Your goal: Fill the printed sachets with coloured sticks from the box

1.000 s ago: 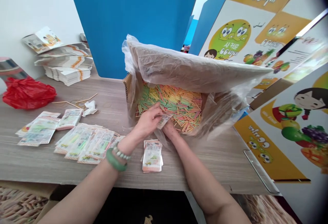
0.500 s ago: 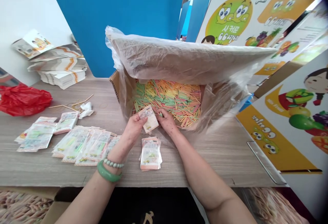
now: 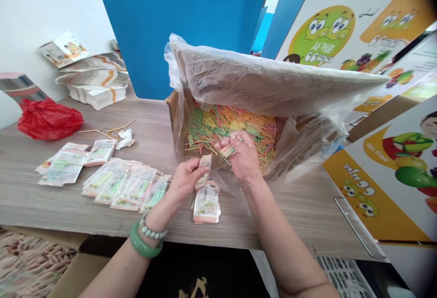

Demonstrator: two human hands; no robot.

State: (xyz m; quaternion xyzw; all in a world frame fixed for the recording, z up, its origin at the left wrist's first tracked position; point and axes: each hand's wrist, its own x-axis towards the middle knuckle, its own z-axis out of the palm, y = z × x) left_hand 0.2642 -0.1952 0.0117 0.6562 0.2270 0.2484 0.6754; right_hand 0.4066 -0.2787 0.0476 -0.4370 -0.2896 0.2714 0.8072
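Note:
My left hand (image 3: 187, 177), with a green bangle and beads at the wrist, pinches a small printed packet (image 3: 205, 166) near the front of the box. My right hand (image 3: 244, 154) is over the box's front edge, fingers curled round a small bunch of coloured sticks (image 3: 228, 150). Behind it, many thin green, yellow, orange and pink sticks (image 3: 218, 118) fill the plastic-lined cardboard box (image 3: 173, 111). Below my left hand lies a stack of packets (image 3: 206, 204). To the left, a fanned row of packets (image 3: 134, 184) shows coloured sticks inside.
Further left are more packets (image 3: 66, 164), a bundled stack (image 3: 100, 151), a red plastic bag (image 3: 49, 118), crumpled tissue (image 3: 125, 138) and folded cartons (image 3: 99, 82). Large printed boxes (image 3: 375, 189) stand at the right. The clear liner (image 3: 307, 145) spreads over the box's right side.
My right hand has moved from beside the packet to over the box, now with a bunch of sticks showing in it. The packet in my left hand has turned edge-on. The view has shifted.

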